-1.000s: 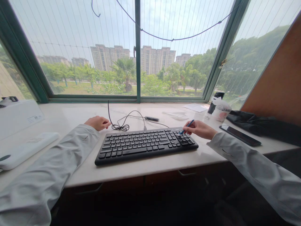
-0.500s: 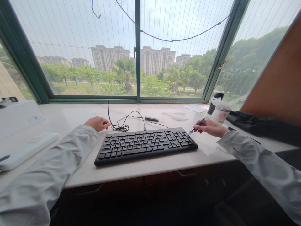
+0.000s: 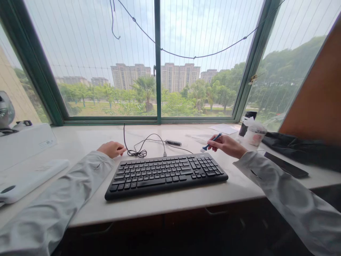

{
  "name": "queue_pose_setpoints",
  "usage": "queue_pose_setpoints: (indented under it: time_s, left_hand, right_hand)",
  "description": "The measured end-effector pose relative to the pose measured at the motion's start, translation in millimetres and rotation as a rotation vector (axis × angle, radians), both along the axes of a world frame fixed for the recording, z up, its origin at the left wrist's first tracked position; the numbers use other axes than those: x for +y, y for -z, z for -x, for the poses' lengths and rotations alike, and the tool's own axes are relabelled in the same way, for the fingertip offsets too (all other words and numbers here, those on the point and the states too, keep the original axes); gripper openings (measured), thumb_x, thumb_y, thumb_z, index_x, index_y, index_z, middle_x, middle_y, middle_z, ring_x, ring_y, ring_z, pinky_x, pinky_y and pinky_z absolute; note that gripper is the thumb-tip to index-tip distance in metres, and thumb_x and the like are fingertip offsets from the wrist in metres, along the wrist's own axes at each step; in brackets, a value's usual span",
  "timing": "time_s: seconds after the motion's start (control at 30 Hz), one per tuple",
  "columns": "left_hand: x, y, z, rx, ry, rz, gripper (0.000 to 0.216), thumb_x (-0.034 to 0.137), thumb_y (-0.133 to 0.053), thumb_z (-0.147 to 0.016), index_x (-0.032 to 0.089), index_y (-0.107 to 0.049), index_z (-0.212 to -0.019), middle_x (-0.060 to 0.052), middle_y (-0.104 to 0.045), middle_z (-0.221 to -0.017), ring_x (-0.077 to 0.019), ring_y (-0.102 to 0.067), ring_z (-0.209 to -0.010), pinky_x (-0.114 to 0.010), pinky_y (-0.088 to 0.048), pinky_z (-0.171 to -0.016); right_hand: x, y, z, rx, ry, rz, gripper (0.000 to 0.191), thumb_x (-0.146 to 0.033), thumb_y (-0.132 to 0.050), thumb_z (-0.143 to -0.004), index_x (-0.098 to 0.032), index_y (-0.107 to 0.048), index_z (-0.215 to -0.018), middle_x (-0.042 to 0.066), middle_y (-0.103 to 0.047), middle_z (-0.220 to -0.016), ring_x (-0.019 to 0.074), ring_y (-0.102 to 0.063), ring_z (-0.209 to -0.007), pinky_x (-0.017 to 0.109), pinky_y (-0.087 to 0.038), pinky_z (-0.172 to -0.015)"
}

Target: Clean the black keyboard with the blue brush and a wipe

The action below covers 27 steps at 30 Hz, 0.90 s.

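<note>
The keyboard (image 3: 165, 175) is laid flat on the pale counter (image 3: 241, 190), between the two hands. A small blue brush (image 3: 214, 140) is pinched between thumb and fingers of the right hand (image 3: 226, 145), its bristles (image 3: 203, 149) kept just beside the keyboard's far edge, at the number pad (image 3: 210, 164) end. The left hand (image 3: 112, 148), fingers curled, is placed near the coiled cable (image 3: 137, 153); with the palm hidden, whether anything is gripped cannot be told. Brushing of the keyboard is judged to be in hand, paused off the keys. For another stroke, the pinch should be kept firm and the bristles lowered lightly between the keys.
</note>
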State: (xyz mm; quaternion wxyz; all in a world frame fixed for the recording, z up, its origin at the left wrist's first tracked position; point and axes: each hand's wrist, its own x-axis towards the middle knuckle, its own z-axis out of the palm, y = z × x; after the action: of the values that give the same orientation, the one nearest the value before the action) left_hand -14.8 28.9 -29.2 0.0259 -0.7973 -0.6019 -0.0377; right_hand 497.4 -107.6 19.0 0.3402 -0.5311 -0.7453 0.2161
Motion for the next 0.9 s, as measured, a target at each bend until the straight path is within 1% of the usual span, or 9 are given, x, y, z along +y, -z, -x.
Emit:
queue_pose_setpoints:
  time_s: [0.07,0.17,0.3,0.4,0.47,0.53,0.63,0.77,0.9]
  left_hand:
    - [0,0.7,0,-0.008,-0.001,-0.001,0.050,0.060,-0.037,-0.083,0.026,-0.070,-0.068,-0.004,-0.071,-0.071,-0.0219,-0.064,-0.074,-0.028,-0.038,-0.064]
    - [1,2.1,0,-0.019,-0.006,-0.011,0.049,0.059,-0.038,-0.083,0.025,-0.069,-0.066,-0.005,-0.071,-0.070,-0.0220,-0.064,-0.073,-0.029,-0.038,-0.064]
    - [2,3.3,1,-0.022,-0.030,-0.023,0.047,0.058,-0.039,-0.083,0.026,-0.070,-0.067,-0.005,-0.072,-0.074,-0.0215,-0.063,-0.073,-0.029,-0.037,-0.063]
    - [2,3.4,2,-0.022,-0.056,-0.046,0.048,0.059,-0.039,-0.084,0.026,-0.070,-0.067,-0.005,-0.072,-0.076,-0.0218,-0.063,-0.074,-0.029,-0.037,-0.064]
    - [3,3.3,2,-0.025,-0.079,-0.052,0.050,0.061,-0.037,-0.085,0.027,-0.071,-0.069,-0.005,-0.072,-0.077,-0.0222,-0.063,-0.075,-0.029,-0.037,-0.065]
    - [4,3.7,3,-0.028,-0.109,-0.054,0.052,0.063,-0.035,-0.085,0.028,-0.071,-0.071,-0.005,-0.072,-0.079,-0.0227,-0.063,-0.077,-0.030,-0.037,-0.065]
    - [7,5.1,7,-0.022,-0.140,-0.065,0.055,0.066,-0.034,-0.085,0.028,-0.072,-0.072,-0.005,-0.072,-0.080,-0.0236,-0.063,-0.078,-0.031,-0.037,-0.065]
    - [11,8.3,13,-0.040,-0.151,-0.064,0.058,0.068,-0.035,-0.084,0.026,-0.073,-0.075,-0.008,-0.072,-0.081,-0.0246,-0.062,-0.077,-0.033,-0.039,-0.067]
    - [14,10.7,16,-0.057,-0.143,-0.060,0.057,0.068,-0.036,-0.083,0.026,-0.074,-0.075,-0.007,-0.072,-0.081,-0.0248,-0.062,-0.076,-0.034,-0.040,-0.068]
  right_hand:
    - [9,0.7,10,0.032,-0.018,-0.043,0.046,-0.061,-0.059,-0.083,-0.015,-0.063,-0.083,0.007,-0.071,-0.078,0.0156,-0.061,-0.065,0.030,-0.050,-0.063]
    - [24,2.8,24,0.061,-0.016,-0.147,0.041,-0.057,-0.054,-0.088,-0.016,-0.058,-0.085,0.007,-0.071,-0.075,0.0150,-0.061,-0.062,0.030,-0.051,-0.062]
    - [36,11.9,37,0.082,-0.006,-0.242,0.036,-0.050,-0.044,-0.094,-0.017,-0.058,-0.088,0.006,-0.071,-0.074,0.0154,-0.062,-0.062,0.030,-0.051,-0.062]
    - [39,24.2,39,0.007,-0.044,-0.231,0.035,-0.046,-0.041,-0.097,-0.019,-0.059,-0.085,0.005,-0.072,-0.075,0.0156,-0.063,-0.064,0.030,-0.050,-0.065]
    - [40,31.2,37,-0.035,-0.080,-0.206,0.032,-0.046,-0.043,-0.096,-0.020,-0.057,-0.085,0.005,-0.072,-0.077,0.0157,-0.063,-0.066,0.030,-0.050,-0.067]
    - [39,34.2,33,-0.059,-0.105,-0.190,0.029,-0.046,-0.045,-0.096,-0.020,-0.054,-0.087,0.004,-0.072,-0.079,0.0162,-0.064,-0.068,0.030,-0.051,-0.068]
    - [35,31.0,28,-0.063,-0.108,-0.196,0.026,-0.046,-0.047,-0.095,-0.021,-0.052,-0.089,0.004,-0.072,-0.079,0.0167,-0.065,-0.070,0.030,-0.051,-0.069]
    - [27,23.4,28,-0.115,-0.075,-0.236,0.026,-0.042,-0.041,-0.098,-0.022,-0.050,-0.083,0.002,-0.071,-0.074,0.0157,-0.063,-0.067,0.029,-0.048,-0.069]
    - [23,23.7,30,-0.156,-0.089,-0.247,0.024,-0.036,-0.039,-0.098,-0.022,-0.049,-0.082,0.000,-0.068,-0.069,0.0149,-0.061,-0.064,0.028,-0.046,-0.068]
